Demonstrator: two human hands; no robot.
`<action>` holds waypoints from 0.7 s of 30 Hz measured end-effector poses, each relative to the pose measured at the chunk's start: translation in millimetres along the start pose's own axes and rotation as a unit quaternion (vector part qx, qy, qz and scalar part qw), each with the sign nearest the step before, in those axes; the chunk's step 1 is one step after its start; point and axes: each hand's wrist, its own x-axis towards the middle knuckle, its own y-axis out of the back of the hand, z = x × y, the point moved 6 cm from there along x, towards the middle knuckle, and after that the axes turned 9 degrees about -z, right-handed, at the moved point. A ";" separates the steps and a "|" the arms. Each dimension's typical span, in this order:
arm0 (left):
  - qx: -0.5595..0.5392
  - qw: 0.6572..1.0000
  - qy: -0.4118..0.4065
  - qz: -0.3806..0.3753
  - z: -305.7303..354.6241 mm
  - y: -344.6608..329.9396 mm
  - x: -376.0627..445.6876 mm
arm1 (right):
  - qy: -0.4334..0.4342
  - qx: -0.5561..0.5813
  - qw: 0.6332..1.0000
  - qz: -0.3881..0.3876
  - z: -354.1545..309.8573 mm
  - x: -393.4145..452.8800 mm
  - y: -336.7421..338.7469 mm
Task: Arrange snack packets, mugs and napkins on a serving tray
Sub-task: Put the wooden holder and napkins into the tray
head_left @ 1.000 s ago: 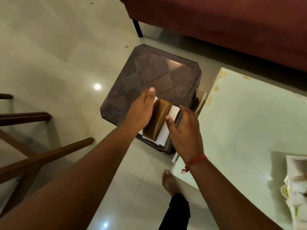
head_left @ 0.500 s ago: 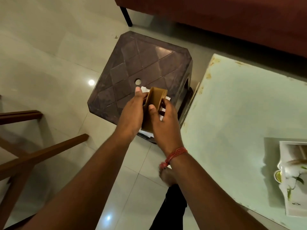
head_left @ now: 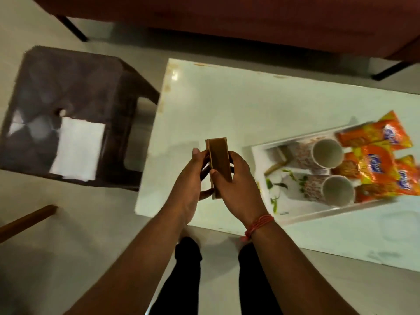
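- Serving tray (head_left: pixel 293 210): white, rested on the right part of the pale table (head_left: pixel 227 114), tilted in the view, with a leaf print on its floor.
- Pale table: long, light green-white top with rust-coloured marks along its far left edge; stood between a dark red sofa (head_left: pixel 250 17) beyond and the person's dark trouser legs (head_left: pixel 188 269) below.
- Brown stool (head_left: pixel 75 94): plastic, just left of the table, blurred by motion; carried a white napkin (head_left: pixel 78 151) lying flat on its near right part, well apart from the tray.
- Orange snack packets (head_left: pixel 375 162): overlapping in a heap at the tray's right end, the farthest one reaching past the rim.
- Two mugs (head_left: pixel 327 153): patterned outside, white inside, lying side by side on the tray with open mouths toward the camera, touching the packets.
- Brown napkin holder (head_left: pixel 219 162): flat wooden piece held upright above the table's left end, just left of the tray, not on it.
- Left hand (head_left: pixel 193 178): clasped against the holder's left face, fingers curled behind.
- Right hand (head_left: pixel 236 185): closed around the holder's right side, thumb on the front; red thread (head_left: pixel 259 225) at the wrist.
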 end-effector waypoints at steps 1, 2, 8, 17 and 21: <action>-0.001 1.000 0.008 -0.011 -8.0 -22.2 4.1 | -0.009 0.002 1.000 0.004 12.1 -5.9 19.4; -0.005 1.000 0.013 -0.020 -15.5 -42.1 8.0 | -0.017 -0.001 1.000 0.006 22.5 -10.5 36.6; -0.029 0.998 0.047 -0.035 -50.2 -122.8 28.4 | -0.047 -0.035 0.998 0.000 69.2 -18.9 106.6; -0.034 0.995 0.086 -0.020 -89.1 -157.6 59.8 | -0.080 0.006 0.997 0.002 118.9 -7.3 136.8; -0.031 0.994 0.107 -0.012 -98.9 -159.7 66.8 | -0.106 0.005 0.994 -0.007 129.0 -4.4 137.9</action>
